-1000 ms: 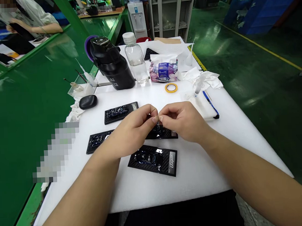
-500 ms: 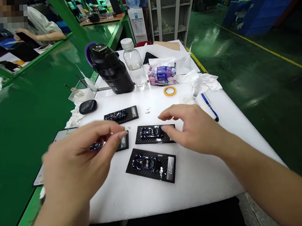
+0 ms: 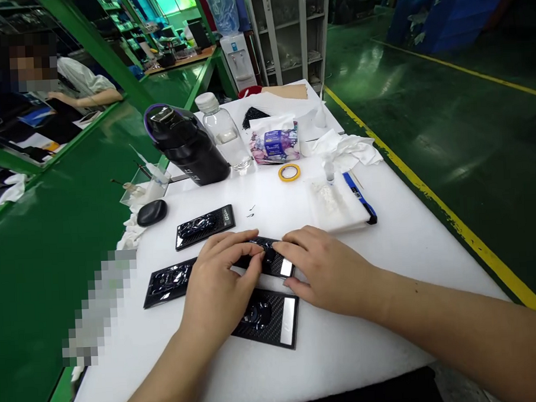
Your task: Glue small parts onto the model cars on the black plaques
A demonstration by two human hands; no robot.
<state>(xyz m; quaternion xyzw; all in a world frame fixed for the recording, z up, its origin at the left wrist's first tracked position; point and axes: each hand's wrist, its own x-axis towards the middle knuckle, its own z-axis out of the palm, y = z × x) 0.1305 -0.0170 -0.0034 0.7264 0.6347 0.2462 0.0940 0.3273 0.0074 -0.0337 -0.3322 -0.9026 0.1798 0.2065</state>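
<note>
Several black carbon-pattern plaques with glossy car reliefs lie on the white foam pad (image 3: 386, 267). My left hand (image 3: 218, 289) and my right hand (image 3: 331, 272) both rest on the middle plaque (image 3: 273, 261). The left fingers curl over its left part and the right thumb and fingers pinch its silver right end. It lies flat on the pad. A second plaque (image 3: 273, 322) sits just below, partly under my left hand. Two more plaques lie to the left (image 3: 165, 284) and further back (image 3: 204, 226).
Behind stand a black flask (image 3: 185, 145), a clear water bottle (image 3: 223, 132), a tissue pack (image 3: 274, 144), a yellow tape ring (image 3: 289, 172), a blue pen (image 3: 360, 197) and crumpled tissue (image 3: 346, 150). A black oval case (image 3: 152, 212) lies left. Another person (image 3: 80, 85) sits far left.
My hands pinched something small together, then parted, the left swinging out to the left. Now both have come down onto the middle plaque. The view has shifted and tilted.
</note>
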